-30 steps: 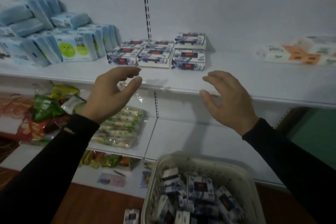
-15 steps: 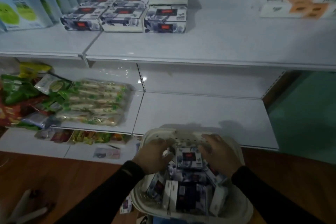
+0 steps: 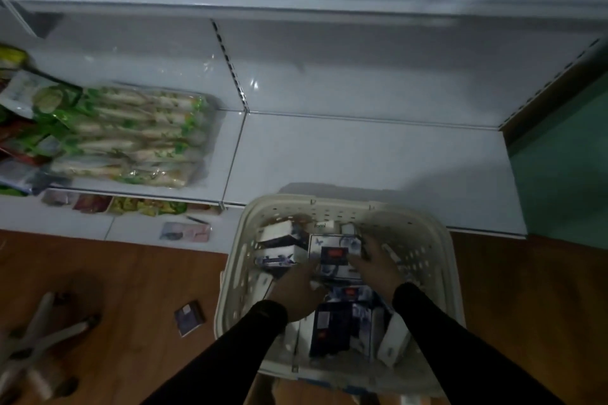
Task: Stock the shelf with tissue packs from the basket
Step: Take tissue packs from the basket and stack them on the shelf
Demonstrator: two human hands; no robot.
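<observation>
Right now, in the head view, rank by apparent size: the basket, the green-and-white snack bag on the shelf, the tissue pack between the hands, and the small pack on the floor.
1. Basket
2. Snack bag
3. Tissue pack, partly covered by hands
4. Pack on the floor

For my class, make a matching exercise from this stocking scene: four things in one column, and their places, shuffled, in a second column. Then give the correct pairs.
Things:
1. basket
2. tissue pack
3. green-and-white bag
4. small dark pack

Places:
A. alone on the wooden floor, left of the basket
B. between both hands, inside the basket
C. on the lower shelf, at the left
D. on the floor before the shelf

Pairs: 1-D, 2-B, 3-C, 4-A
</observation>
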